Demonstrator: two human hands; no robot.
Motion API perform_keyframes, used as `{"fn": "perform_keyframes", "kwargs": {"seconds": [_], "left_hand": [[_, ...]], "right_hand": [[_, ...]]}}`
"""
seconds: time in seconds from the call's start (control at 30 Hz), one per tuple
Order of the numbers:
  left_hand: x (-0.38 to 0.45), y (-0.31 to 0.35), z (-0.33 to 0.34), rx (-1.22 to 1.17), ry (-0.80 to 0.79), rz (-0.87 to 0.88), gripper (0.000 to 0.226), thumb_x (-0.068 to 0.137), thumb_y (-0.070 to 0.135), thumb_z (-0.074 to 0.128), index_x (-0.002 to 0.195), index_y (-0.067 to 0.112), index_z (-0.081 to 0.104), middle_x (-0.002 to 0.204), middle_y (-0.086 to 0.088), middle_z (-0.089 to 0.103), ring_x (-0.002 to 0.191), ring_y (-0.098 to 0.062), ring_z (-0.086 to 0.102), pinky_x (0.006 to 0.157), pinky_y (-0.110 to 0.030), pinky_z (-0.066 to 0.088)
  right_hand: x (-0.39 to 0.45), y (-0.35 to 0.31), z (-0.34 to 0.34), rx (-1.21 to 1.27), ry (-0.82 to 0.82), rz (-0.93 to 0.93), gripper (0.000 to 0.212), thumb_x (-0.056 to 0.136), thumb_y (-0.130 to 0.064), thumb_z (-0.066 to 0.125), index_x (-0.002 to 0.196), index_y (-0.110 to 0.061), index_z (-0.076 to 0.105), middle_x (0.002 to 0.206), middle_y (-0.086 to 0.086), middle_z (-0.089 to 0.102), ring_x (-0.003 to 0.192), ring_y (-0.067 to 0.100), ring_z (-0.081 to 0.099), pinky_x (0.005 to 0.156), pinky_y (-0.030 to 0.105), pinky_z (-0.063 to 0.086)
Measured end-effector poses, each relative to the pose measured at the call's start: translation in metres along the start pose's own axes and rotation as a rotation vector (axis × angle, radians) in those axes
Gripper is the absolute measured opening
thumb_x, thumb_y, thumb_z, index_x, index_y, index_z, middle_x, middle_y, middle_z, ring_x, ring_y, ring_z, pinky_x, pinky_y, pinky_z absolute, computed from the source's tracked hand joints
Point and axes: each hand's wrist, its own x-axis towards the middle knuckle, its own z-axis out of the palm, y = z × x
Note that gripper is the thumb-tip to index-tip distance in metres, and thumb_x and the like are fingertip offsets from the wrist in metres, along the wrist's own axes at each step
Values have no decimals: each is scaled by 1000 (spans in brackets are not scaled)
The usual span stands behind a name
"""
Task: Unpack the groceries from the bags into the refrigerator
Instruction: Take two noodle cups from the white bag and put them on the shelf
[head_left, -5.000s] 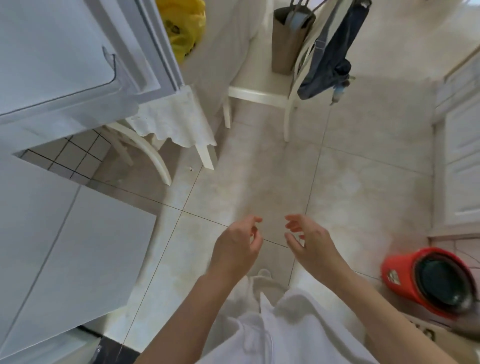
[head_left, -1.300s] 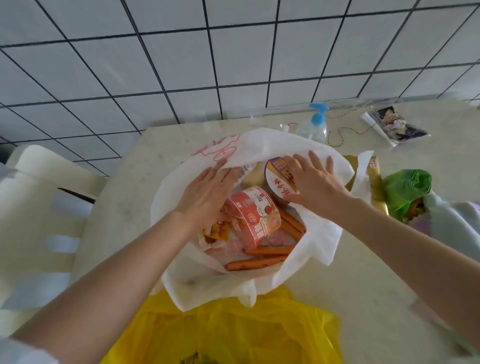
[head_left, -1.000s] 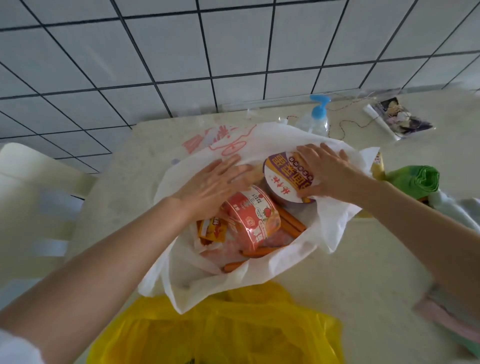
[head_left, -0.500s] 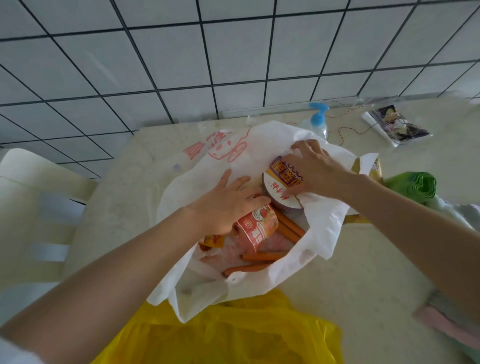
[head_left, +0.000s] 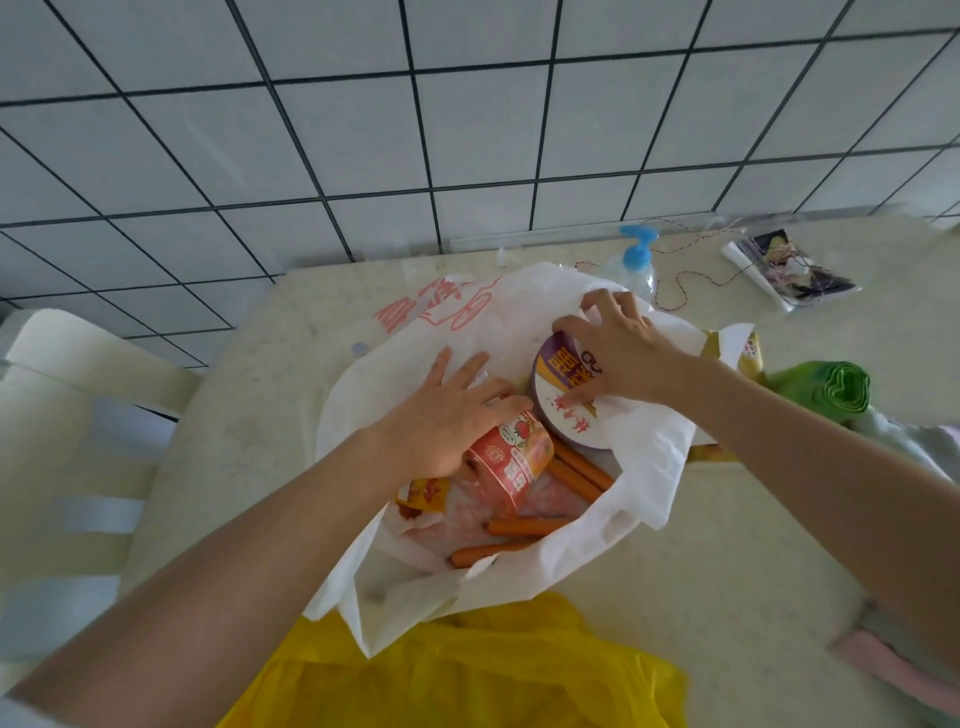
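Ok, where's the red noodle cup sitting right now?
In the head view, the red noodle cup lies on its side inside the open white bag at centre, under the left hand, beside the purple-lidded bowl the right hand grips.

Both forearms extended; left hand (head_left: 447, 415) flat, right hand (head_left: 618, 348) fingers curled.
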Motion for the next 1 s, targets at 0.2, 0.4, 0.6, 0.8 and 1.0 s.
{"fn": "perform_keyframes", "kwargs": {"seconds": [0.2,0.4,0.6,0.8,1.0], "left_hand": [[-13,0,0,-33,14,-3,93,80,41,73,151,33,14,158,1,19,149,-30,-1,117,-58,-5],[-35,12,1,-83,135,1,86,77,47,73,147,25,29,148,-3,35,143,-23,26,120,-48,6],[-52,30,6,-118,210,-47,89,70,47,77,144,24,33,136,-3,44,125,-23,45,111,-46,34],[-65,45,20,-126,284,-121,89,60,52,81,134,16,47,131,-9,52,118,-28,54,102,-43,43],[-78,45,29,-86,350,-168,96,48,55,88,124,6,56,119,-13,63,108,-33,62,93,-46,50]], "right_hand": [[-47,-3,-5,-78,143,-144,68,61,-44,85,122,-28,58,146,12,33,136,40,23,111,58,28],[-90,-3,13,-219,114,-360,57,56,-32,87,101,-20,56,135,15,53,131,37,40,105,52,37],[-96,-12,17,-279,8,-288,67,52,-43,88,105,-13,59,130,24,56,121,44,52,96,51,49],[-92,-20,17,-338,-35,-253,64,76,-37,66,132,-17,43,153,13,30,138,32,32,101,43,40],[-71,-31,3,-417,-165,-147,89,72,-48,66,144,-25,18,145,4,30,121,29,34,89,39,41]]}}
